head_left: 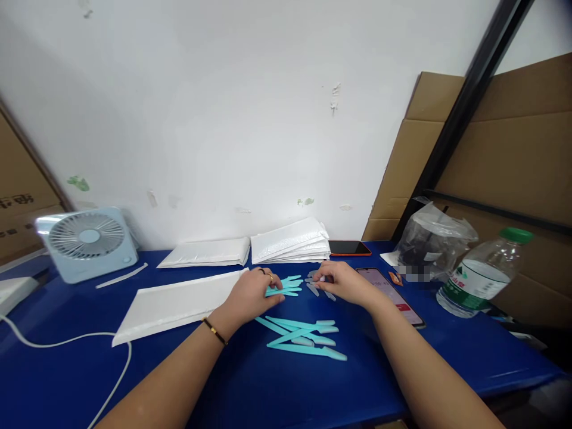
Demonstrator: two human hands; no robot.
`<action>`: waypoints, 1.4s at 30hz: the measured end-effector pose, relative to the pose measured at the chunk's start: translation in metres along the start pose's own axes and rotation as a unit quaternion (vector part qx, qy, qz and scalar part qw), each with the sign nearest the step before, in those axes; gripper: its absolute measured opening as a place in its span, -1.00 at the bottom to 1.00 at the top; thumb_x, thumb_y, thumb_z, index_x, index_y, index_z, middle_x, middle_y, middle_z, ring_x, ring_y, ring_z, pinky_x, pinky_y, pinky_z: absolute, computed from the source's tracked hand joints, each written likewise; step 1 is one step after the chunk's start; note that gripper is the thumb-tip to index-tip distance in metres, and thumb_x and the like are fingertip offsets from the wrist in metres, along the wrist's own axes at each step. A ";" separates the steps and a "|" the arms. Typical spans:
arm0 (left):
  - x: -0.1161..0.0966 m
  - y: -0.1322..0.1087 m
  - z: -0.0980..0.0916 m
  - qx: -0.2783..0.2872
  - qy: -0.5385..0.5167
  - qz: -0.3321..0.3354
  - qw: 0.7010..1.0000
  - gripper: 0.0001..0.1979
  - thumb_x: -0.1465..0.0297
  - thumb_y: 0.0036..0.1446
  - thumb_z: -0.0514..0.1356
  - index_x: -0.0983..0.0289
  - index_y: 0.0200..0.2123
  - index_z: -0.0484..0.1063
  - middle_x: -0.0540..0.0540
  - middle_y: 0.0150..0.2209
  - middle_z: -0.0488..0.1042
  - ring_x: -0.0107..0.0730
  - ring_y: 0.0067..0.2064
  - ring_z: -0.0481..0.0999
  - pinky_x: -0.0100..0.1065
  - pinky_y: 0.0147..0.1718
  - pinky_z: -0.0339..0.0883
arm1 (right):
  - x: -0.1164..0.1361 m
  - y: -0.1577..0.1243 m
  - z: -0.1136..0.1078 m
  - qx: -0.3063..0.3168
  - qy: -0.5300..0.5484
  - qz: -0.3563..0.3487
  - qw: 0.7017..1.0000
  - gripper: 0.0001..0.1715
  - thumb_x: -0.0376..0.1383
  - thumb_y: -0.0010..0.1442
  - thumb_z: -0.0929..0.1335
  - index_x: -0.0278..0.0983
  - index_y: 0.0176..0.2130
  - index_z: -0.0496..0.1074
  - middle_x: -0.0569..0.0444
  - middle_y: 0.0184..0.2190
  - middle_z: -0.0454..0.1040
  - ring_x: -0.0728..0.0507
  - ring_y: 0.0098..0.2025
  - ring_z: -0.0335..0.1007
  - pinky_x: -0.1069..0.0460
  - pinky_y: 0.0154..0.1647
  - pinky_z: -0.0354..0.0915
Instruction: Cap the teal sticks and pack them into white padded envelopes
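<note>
My left hand (252, 293) rests on the blue table (277, 387), its fingers closed over a bunch of teal plastic sticks (288, 286). A ring and a dark bracelet show on that hand and wrist. My right hand (342, 281) pinches a small pale piece among several clear caps (313, 288) just right of the bunch. Nearer to me lies a loose pile of teal sticks with clear tips (304, 339), touched by neither hand.
A white padded envelope (174, 302) lies left of my hands, with more stacked behind (288, 241). A small fan (89, 241) and its cable stand at left. Two phones (395, 295), a plastic bag (431, 238) and a water bottle (485, 271) are at right.
</note>
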State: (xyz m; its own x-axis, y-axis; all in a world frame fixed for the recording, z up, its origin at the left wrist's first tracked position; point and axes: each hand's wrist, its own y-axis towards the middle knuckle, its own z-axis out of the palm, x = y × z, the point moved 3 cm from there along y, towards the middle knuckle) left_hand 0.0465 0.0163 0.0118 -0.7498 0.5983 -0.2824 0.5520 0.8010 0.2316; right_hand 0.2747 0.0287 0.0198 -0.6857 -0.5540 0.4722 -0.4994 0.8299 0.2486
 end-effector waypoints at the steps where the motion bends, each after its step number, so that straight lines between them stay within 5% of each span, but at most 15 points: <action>1: -0.007 -0.002 0.003 0.034 -0.021 0.030 0.999 -0.77 0.18 0.01 0.18 0.15 -0.28 0.47 0.00 -0.27 0.48 -0.35 -0.23 0.40 -0.39 -0.30 0.18 | 0.002 -0.002 -0.002 0.009 0.009 -0.005 1.000 -0.79 -0.21 0.12 0.31 -0.26 -0.37 0.50 0.05 -0.39 0.44 -0.04 -0.38 0.33 0.10 -0.37 0.19; 5: -0.028 -0.007 0.013 0.116 -0.026 0.085 0.989 -0.83 0.22 -0.02 0.21 0.15 -0.35 0.47 -0.04 -0.35 0.49 -0.41 -0.32 0.42 -0.42 -0.36 0.15 | 0.010 -0.009 -0.006 0.075 0.053 -0.020 0.996 -0.76 -0.16 0.08 0.34 -0.27 -0.36 0.51 0.06 -0.40 0.45 -0.03 -0.40 0.33 0.10 -0.40 0.20; 11: -0.025 -0.004 0.012 0.080 0.029 0.076 0.994 -0.81 0.33 0.14 0.06 0.21 -0.42 0.44 -0.02 -0.44 0.49 -0.41 -0.37 0.41 -0.38 -0.33 0.12 | 0.015 -0.012 0.005 0.179 0.059 -0.022 0.982 -0.63 -0.10 -0.10 0.44 -0.26 -0.30 0.51 0.09 -0.40 0.46 -0.04 -0.43 0.32 0.11 -0.46 0.19; 15: -0.013 0.000 0.004 0.037 0.045 0.077 0.995 -0.77 0.31 0.18 0.02 0.22 -0.41 0.43 0.01 -0.39 0.50 -0.39 -0.31 0.42 -0.37 -0.31 0.11 | 0.008 -0.008 0.008 0.149 0.030 -0.020 0.988 -0.81 -0.22 0.07 0.35 -0.29 -0.36 0.50 0.08 -0.42 0.48 -0.04 -0.42 0.34 0.10 -0.41 0.19; 22: 0.016 0.003 -0.003 -0.002 0.059 -0.011 0.998 -0.79 0.27 0.13 0.06 0.19 -0.32 0.45 0.01 -0.32 0.49 -0.35 -0.28 0.42 -0.35 -0.30 0.13 | -0.008 -0.002 -0.003 0.015 -0.057 0.036 0.998 -0.84 -0.28 0.08 0.32 -0.28 -0.31 0.47 0.04 -0.36 0.46 -0.08 -0.35 0.34 0.08 -0.35 0.18; 29: -0.012 -0.003 0.003 0.036 -0.031 -0.006 0.999 -0.69 0.13 0.13 0.02 0.21 -0.35 0.43 0.00 -0.39 0.46 -0.41 -0.35 0.41 -0.42 -0.41 0.16 | 0.017 0.000 0.019 0.119 -0.057 -0.094 0.987 -0.79 -0.36 0.01 0.38 -0.23 -0.26 0.45 0.05 -0.25 0.32 -0.06 -0.27 0.28 0.06 -0.22 0.18; 36: -0.025 -0.004 0.011 0.066 -0.009 0.034 0.997 -0.78 0.23 0.13 0.06 0.19 -0.39 0.43 -0.01 -0.42 0.48 -0.42 -0.39 0.40 -0.41 -0.44 0.12 | 0.019 0.002 0.023 0.132 -0.019 -0.074 0.988 -0.90 -0.34 0.06 0.34 -0.29 -0.33 0.40 0.08 -0.37 0.34 -0.02 -0.36 0.23 0.12 -0.39 0.14; 42: -0.016 0.001 0.002 0.009 0.062 0.018 0.998 -0.70 0.28 0.19 -0.03 0.24 -0.41 0.43 0.07 -0.38 0.47 -0.36 -0.32 0.41 -0.37 -0.34 0.16 | 0.012 0.003 0.016 0.084 0.018 -0.020 0.996 -0.90 -0.29 0.10 0.31 -0.29 -0.35 0.37 0.13 -0.48 0.35 0.02 -0.49 0.19 0.14 -0.48 0.08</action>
State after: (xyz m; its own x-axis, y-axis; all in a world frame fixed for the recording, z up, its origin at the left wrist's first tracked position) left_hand 0.0596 0.0079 0.0146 -0.7687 0.6201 -0.1566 0.5841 0.7804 0.2229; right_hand 0.2564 0.0231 0.0128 -0.6463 -0.5808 0.4949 -0.6093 0.7832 0.1236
